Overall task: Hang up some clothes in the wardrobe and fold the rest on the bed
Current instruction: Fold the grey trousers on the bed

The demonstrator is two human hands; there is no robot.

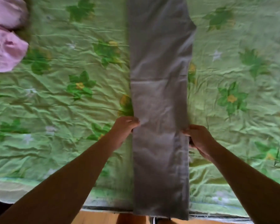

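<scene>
Head view: grey trousers (160, 94) on bed (63, 113)

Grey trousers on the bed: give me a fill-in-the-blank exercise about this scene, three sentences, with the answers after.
1. The grey trousers lie stretched out on a leaf-printed bedspread that is mainly ____.
2. The number of hands gripping the trousers is ____: the left hand at one long edge, the right hand at the other.
3. The crumpled pink clothes lie on the person's ____ side.

Missing words: green; two; left.
</scene>
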